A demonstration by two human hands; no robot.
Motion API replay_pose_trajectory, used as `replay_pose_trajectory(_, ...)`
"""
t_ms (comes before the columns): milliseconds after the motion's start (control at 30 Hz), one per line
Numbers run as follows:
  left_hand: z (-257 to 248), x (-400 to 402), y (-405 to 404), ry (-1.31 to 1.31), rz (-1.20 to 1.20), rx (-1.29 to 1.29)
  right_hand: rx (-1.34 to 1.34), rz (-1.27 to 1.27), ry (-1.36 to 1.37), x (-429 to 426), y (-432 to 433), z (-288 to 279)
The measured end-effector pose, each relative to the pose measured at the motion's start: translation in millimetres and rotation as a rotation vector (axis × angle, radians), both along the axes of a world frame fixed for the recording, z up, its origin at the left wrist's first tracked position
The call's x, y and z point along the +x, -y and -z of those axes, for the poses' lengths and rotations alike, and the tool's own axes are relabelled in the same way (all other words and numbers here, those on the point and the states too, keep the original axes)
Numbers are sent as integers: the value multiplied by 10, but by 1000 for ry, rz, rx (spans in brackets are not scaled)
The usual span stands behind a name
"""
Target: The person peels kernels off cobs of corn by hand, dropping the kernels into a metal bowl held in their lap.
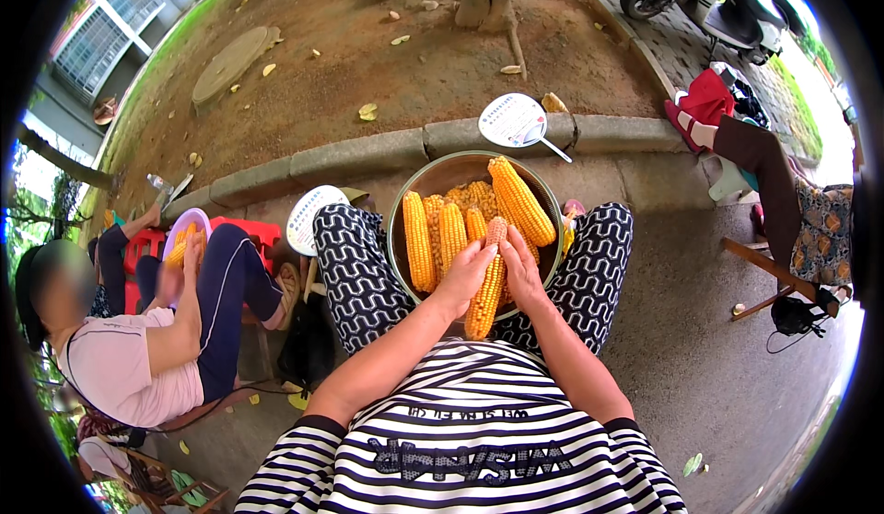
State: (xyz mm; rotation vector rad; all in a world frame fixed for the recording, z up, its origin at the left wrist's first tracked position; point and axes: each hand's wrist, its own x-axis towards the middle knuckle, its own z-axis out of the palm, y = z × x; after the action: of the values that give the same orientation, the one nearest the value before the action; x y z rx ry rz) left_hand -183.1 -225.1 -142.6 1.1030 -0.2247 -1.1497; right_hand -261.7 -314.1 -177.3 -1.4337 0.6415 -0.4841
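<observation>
A corn cob [486, 300] slants over the near rim of a round metal basin [429, 173]. Its far tip looks stripped of kernels, while yellow kernels cover the near part. My left hand [464, 276] grips it from the left side, fingers wrapped near its middle. From the right, my right hand [523, 268] presses against the upper part, the thumb close to the bare tip. Several full yellow cobs lie in the basin, among them one at the left [418, 241] and a large one at the right [523, 203]. The basin sits between my knees; cobs hide much of its bottom.
Beyond the basin runs a stone curb [359, 158] with a white hand fan [511, 119] on it. Another fan [314, 218] lies by my left knee. At left, a seated person [131, 355] handles corn over a purple basin [186, 220]. Another person's leg [756, 169] shows at right.
</observation>
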Motion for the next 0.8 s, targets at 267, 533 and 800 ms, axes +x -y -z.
replay_pose_trajectory(267, 47, 66, 117, 210, 19, 230, 262, 7, 76, 31, 16, -54)
replay_pose_trajectory(533, 76, 137, 172, 165, -41, 272, 67, -147, 78, -28, -54, -143)
replay_pose_trajectory(800, -57, 40, 16, 166, 60, 169, 144, -36, 18, -20, -51, -270)
